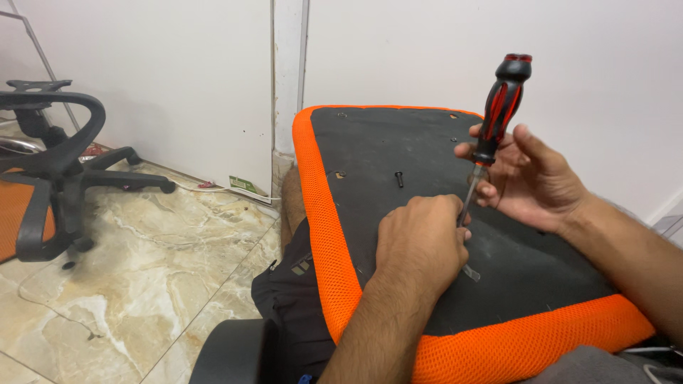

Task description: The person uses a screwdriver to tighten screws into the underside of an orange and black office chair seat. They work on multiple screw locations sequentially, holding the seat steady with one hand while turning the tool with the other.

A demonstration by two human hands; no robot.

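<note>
An upturned chair seat point(398, 142), black underneath with an orange mesh rim, rests across my lap. My right hand point(530, 178) holds a red and black screwdriver point(500, 107) by the lower part of its handle, standing nearly upright with its shaft pointing down onto the seat. My left hand point(421, 238) is closed around the lower end of the shaft, pressed against the black surface; the tip is hidden under its fingers. A single black screw point(399, 178) stands on the seat just beyond my left hand.
A black chair base with armrest and castors point(53, 160) lies on the marble tile floor point(156, 284) at left. White wall and a door frame point(287, 78) rise behind the seat. A dark rounded part point(231, 352) sits by my knee.
</note>
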